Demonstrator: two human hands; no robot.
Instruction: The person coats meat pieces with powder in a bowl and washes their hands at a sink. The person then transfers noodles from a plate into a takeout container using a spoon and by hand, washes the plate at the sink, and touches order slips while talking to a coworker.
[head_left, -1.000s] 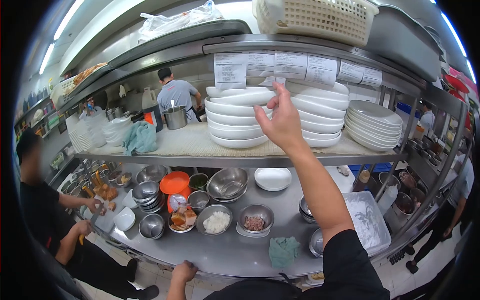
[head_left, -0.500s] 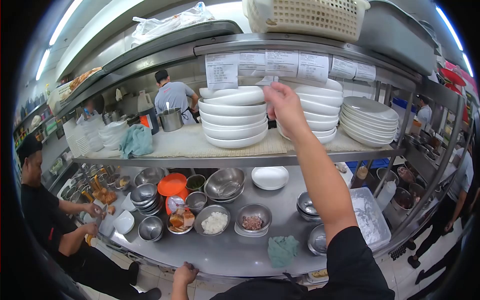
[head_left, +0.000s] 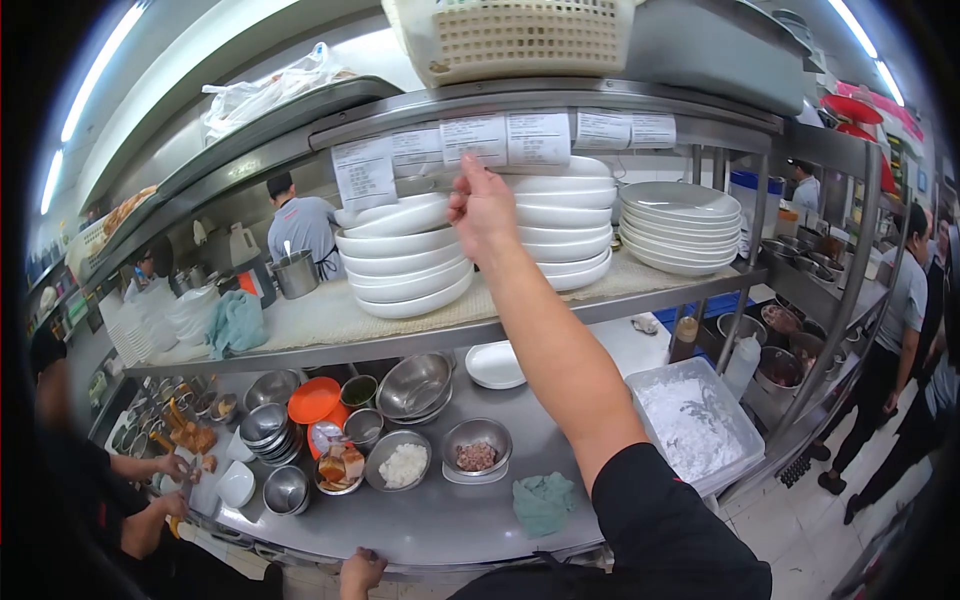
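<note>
My right hand [head_left: 486,210] is raised in front of the plate shelf, nothing held in it. Its index finger is stretched up to the lower edge of an order slip [head_left: 474,140], and the thumb is apart from it. Several printed slips hang from the rail. Behind the hand stand a left stack of white bowls [head_left: 410,270] and a right stack of white bowls [head_left: 568,225]. Low at the counter's front edge, my left hand [head_left: 363,573] curls its fingers over the rim of the steel counter [head_left: 430,540].
On the counter are a bowl of white food [head_left: 404,466], a bowl of chopped meat [head_left: 477,447], a green cloth [head_left: 543,503] and a tub of white powder [head_left: 695,412]. Grey plates [head_left: 682,215] stand on the shelf. A co-worker [head_left: 130,490] handles food at left.
The view has swung right, so the shelf and counter sit further left. My right hand has moved from between the bowl stacks onto a hanging slip. My left hand stays at the counter edge.
</note>
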